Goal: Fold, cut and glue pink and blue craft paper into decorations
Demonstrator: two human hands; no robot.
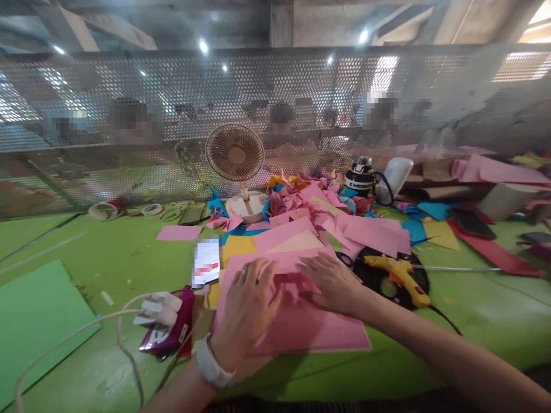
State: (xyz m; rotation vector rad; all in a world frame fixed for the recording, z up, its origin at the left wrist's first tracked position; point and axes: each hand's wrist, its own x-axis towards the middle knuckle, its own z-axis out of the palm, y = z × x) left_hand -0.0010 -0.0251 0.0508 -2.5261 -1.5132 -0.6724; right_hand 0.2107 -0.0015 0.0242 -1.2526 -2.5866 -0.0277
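Note:
My left hand (252,304), with a white watch (213,361) on the wrist, rests over a large pink paper sheet (318,332) in front of me. Its fingers are stretched forward, the thumb apart. From the right, my right hand (333,281) reaches over the same sheet, fingers extended toward the left hand and thumb apart. A darker pink strip (293,280) shows between the two hands; whether it is a separate piece or a fold, I cannot tell. More pink and yellow sheets lie under and behind the large one.
A yellow glue gun (400,278) lies on a black round plate at right. Left are a phone (206,261), a purple power strip (167,327) with cables and a green sheet (43,327). Behind stand a fan (236,154), a paper heap (301,198) and a black-lidded bottle (360,175).

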